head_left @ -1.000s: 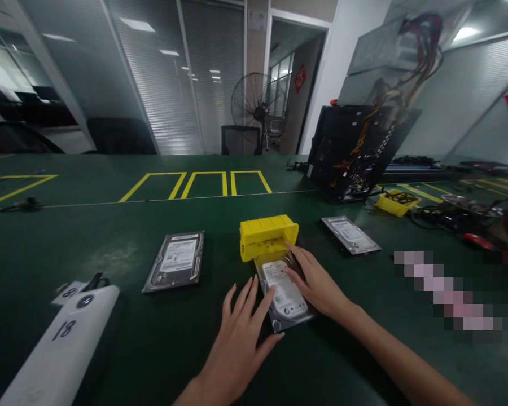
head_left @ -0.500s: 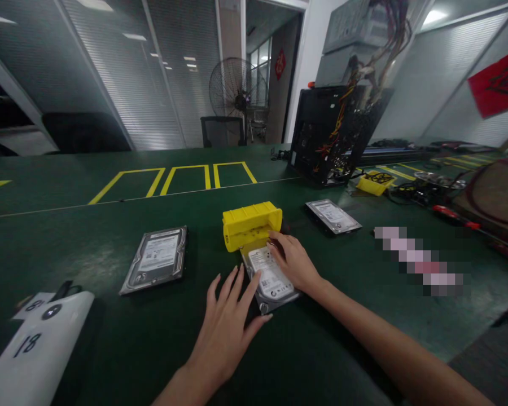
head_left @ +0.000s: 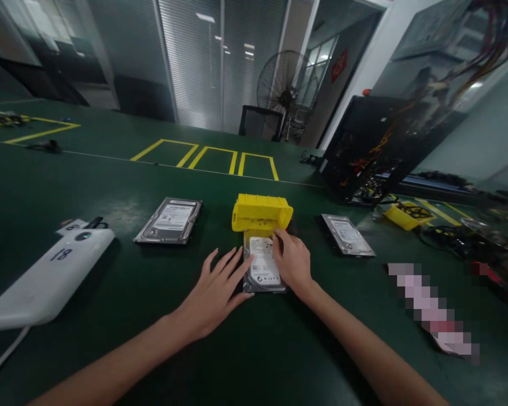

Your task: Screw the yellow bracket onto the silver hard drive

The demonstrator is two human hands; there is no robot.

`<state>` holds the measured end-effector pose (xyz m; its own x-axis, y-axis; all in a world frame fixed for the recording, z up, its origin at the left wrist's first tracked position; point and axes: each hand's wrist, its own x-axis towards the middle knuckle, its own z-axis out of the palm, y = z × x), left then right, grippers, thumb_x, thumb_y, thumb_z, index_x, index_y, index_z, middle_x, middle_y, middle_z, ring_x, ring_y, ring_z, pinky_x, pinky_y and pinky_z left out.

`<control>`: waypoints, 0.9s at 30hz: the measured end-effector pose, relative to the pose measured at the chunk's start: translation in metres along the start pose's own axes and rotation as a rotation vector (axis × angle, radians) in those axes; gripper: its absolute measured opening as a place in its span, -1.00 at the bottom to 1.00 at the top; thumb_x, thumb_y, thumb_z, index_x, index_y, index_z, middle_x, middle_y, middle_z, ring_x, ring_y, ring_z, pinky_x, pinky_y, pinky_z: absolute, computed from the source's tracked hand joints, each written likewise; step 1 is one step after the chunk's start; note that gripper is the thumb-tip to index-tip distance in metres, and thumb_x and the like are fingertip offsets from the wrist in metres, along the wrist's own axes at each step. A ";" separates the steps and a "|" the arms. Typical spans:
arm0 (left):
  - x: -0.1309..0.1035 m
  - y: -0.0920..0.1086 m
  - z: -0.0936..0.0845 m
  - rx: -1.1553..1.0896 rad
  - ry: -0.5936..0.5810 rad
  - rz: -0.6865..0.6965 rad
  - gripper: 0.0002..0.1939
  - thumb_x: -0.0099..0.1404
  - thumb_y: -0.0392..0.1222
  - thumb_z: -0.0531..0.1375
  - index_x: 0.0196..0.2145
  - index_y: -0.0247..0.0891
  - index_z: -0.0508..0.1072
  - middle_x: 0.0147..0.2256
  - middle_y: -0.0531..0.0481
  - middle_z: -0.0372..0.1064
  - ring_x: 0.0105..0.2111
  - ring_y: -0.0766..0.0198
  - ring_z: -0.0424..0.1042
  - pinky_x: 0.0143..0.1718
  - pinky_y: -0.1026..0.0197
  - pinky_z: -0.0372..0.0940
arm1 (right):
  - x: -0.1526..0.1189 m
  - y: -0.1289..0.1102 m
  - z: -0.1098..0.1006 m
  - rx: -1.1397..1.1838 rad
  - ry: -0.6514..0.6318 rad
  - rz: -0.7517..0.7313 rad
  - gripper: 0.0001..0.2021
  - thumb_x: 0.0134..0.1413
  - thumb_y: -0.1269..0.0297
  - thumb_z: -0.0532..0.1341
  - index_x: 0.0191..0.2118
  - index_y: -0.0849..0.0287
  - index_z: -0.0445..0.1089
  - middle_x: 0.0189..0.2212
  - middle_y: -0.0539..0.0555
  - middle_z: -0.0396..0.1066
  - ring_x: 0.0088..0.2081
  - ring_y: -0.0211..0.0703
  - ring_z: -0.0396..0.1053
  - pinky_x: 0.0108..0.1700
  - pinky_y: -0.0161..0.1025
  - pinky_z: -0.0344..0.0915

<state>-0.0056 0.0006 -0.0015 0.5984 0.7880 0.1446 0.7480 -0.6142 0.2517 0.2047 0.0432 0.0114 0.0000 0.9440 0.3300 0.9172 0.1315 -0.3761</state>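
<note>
A silver hard drive [head_left: 265,265] with a white label lies between my hands, and small dark specks dot the upper part of its label. Along its left edge rests my left hand [head_left: 218,285], fingers spread and extended, with the index fingertip at the label's side. My right hand [head_left: 294,259] is at the drive's upper right, thumb and fingers drawn together in a pinch; whatever they may hold is too small or hidden. Just behind the drive a yellow plastic bin [head_left: 262,214] lies on its side, its opening facing me, with small dark bits inside.
Two more hard drives lie apart, one on the left [head_left: 169,221] and one on the right [head_left: 347,235]. A white device marked 18 [head_left: 55,270] is at far left. Back right stand a black computer case [head_left: 359,146] and a yellow tray of cables [head_left: 406,215]. A pixelated strip [head_left: 432,307] lies right.
The camera view has swung and tilted, so the whole scene sits differently. My right hand's fingers have drawn closer together over the drive's label. My left hand stays spread beside the drive.
</note>
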 end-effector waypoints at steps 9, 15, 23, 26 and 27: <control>0.008 0.006 -0.010 0.117 0.095 0.035 -0.34 0.33 0.21 0.08 0.26 -0.19 0.20 0.22 -0.22 0.18 0.24 -0.09 0.12 0.24 -0.35 -0.15 | -0.015 0.017 0.001 0.141 -0.072 -0.104 -0.46 0.27 0.09 -0.01 0.22 0.37 0.14 0.13 0.29 0.34 0.20 -0.01 0.26 0.39 0.13 -0.22; 0.011 0.008 -0.007 0.178 0.147 0.045 -0.38 0.37 0.19 0.03 0.23 -0.25 0.25 0.19 -0.23 0.24 0.21 -0.06 0.18 0.23 -0.32 -0.10 | -0.006 0.021 -0.010 0.137 -0.304 -0.189 -0.03 0.04 -0.20 0.13 0.35 0.45 -0.16 0.28 0.37 0.08 0.34 0.09 0.00 0.40 0.14 -0.37; 0.022 0.000 -0.001 0.209 0.154 0.063 -0.34 0.38 0.21 -0.01 0.25 -0.30 0.20 0.20 -0.26 0.21 0.22 -0.06 0.15 0.23 -0.33 -0.17 | 0.000 0.022 -0.009 0.050 -0.219 -0.206 -0.19 0.18 -0.10 0.03 0.32 0.49 -0.08 0.23 0.38 0.18 0.32 0.07 0.05 0.41 0.07 -0.35; 0.023 -0.001 -0.003 0.203 0.147 0.063 -0.33 0.38 0.23 -0.02 0.25 -0.28 0.20 0.20 -0.26 0.21 0.23 -0.06 0.15 0.23 -0.32 -0.16 | 0.001 0.022 -0.005 0.014 -0.178 -0.204 -0.27 0.22 -0.02 0.00 0.30 0.50 -0.02 0.21 0.39 0.21 0.28 0.09 0.14 0.41 0.06 -0.25; 0.023 -0.001 -0.003 0.203 0.148 0.062 -0.33 0.38 0.23 -0.03 0.25 -0.29 0.20 0.20 -0.26 0.21 0.23 -0.05 0.14 0.24 -0.32 -0.17 | 0.001 0.022 -0.004 0.008 -0.167 -0.203 -0.28 0.23 -0.01 -0.01 0.30 0.50 -0.01 0.21 0.39 0.21 0.27 0.09 0.15 0.41 0.06 -0.23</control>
<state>0.0062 0.0195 0.0045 0.6075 0.7371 0.2960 0.7624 -0.6457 0.0431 0.2268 0.0459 0.0070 -0.2501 0.9348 0.2524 0.8883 0.3252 -0.3242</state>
